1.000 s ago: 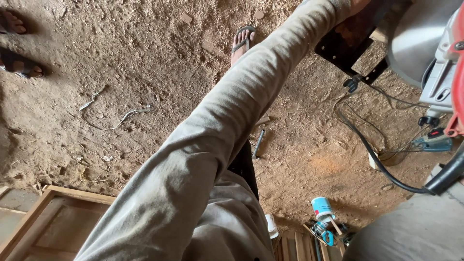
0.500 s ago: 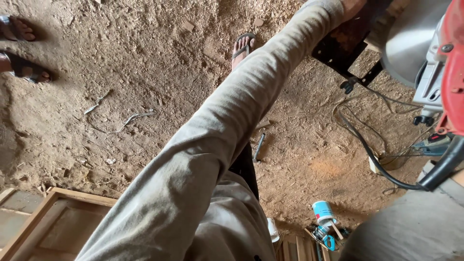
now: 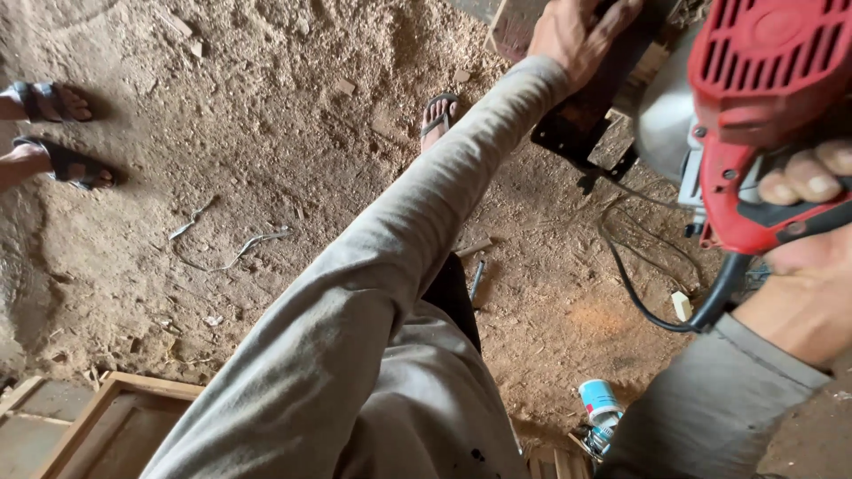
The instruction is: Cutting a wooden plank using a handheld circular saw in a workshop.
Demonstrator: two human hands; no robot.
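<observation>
Since the earlier frame the view has dropped and swung right: both hands, then cut off at the top edge, now show, and the saw (image 3: 763, 98) fills the upper right corner.

The left hand (image 3: 581, 31) lies at the end of a long grey sleeve, pressed flat with fingers spread on a dark wooden plank (image 3: 590, 98) at the top of the view. It holds the plank down rather than wrapping round it. The right hand (image 3: 808, 266) is closed round the red handle of the saw, fingers curled over the grip. The saw's grey metal guard sits just beside the plank, to its right; whether blade and wood touch cannot be told.

A black cable (image 3: 657, 302) runs from the handle down and loops across the floor (image 3: 266, 133), which is covered in sawdust. A sandalled foot (image 3: 437, 115) stands near the plank. Another person's two sandalled feet (image 3: 53, 133) are at the left edge, well apart from the work. A blue and white can (image 3: 601, 401) lies at the bottom, and a wooden frame (image 3: 98, 426) fills the lower left corner.
</observation>
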